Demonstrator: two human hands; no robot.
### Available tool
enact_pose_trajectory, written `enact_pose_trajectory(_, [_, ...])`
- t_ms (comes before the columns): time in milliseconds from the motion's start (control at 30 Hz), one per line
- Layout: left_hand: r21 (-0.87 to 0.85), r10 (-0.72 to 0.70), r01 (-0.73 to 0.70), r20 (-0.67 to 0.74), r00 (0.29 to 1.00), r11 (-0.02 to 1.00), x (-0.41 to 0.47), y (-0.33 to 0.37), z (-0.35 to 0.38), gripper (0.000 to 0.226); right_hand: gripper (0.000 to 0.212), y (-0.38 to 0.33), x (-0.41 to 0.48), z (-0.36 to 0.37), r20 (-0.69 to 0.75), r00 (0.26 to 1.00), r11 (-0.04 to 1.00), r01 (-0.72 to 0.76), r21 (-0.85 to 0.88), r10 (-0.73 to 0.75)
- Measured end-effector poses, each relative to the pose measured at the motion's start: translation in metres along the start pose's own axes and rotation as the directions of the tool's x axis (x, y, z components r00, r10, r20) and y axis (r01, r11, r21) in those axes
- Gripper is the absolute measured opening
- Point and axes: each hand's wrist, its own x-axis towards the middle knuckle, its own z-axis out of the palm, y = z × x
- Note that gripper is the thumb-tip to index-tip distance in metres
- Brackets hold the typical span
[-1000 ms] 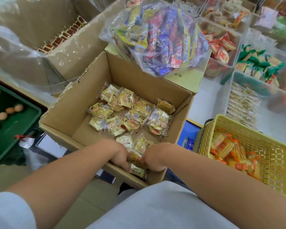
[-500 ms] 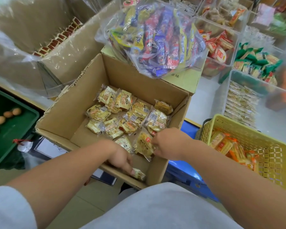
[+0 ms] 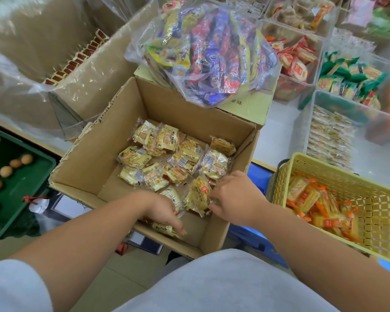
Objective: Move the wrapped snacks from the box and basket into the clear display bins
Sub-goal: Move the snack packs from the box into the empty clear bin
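Against the near wall of the box [image 3: 213,238], your right hand [image 3: 236,197] is pinching a yellow packet [image 3: 197,197]; your left hand [image 3: 162,210], fingers straight, is touching a second packet [image 3: 163,228].

Observed: one person, viewed from above by the head camera.

Garment: a light grey-white top [image 3: 223,287], plain, matte, with a faint mottled weave. No print or seam can be made out on the visible part. It shows as a rounded mass across the lower middle of the view.

Left sleeve [image 3: 11,289]: same fabric and shade as the top, short, with its hem on the upper arm. Below the hem the arm is bare down to the left hand [image 3: 164,210].

Right arm [image 3: 324,255]: bare along its whole visible length to the right hand [image 3: 236,197]. The frame edge cuts it off, so any sleeve higher up cannot be judged.
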Motion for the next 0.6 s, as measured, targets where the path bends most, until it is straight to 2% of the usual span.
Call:
enact_pose_trajectory(67, [-0.045,0.023,-0.023,-0.01,1.0,0.999,-0.002,-0.002,-0.004,0.051,0.044,0.0,0.0,0.001,-0.008,1.0,1.0,-0.007,0.014,0.008])
enact_pose_trajectory(133, [-0.113,0.053,-0.056,-0.03,0.998,0.992,-0.003,-0.008,-0.007,0.035,0.043,0.001,0.0,0.002,-0.013,1.0,1.0,-0.01,0.022,0.01])
enact_pose_trajectory(300, [-0.24,0.069,-0.104,-0.151,0.986,0.965,0.007,-0.031,-0.02,0.051,0.046,0.001,0.0,0.004,-0.01,1.0,1.0,-0.012,0.019,0.013])
enact_pose_trajectory(467, [-0.284,-0.024,-0.019,-0.146,0.989,0.959,0.014,-0.041,-0.023,0.06,0.046,0.001,0.0,0.004,-0.005,1.0,1.0,-0.014,0.022,0.014])
enact_pose_trajectory(567, [-0.32,-0.064,0.029,-0.1,0.993,0.947,0.012,-0.037,-0.02,0.039,0.046,0.002,0.0,0.004,0.0,1.0,1.0,-0.017,0.024,0.017])
enact_pose_trajectory(600, [-0.347,-0.081,0.052,-0.068,0.994,0.936,0.011,-0.035,-0.018,0.039,0.047,0.002,0.001,0.004,0.004,1.0,1.0,-0.018,0.025,0.018])
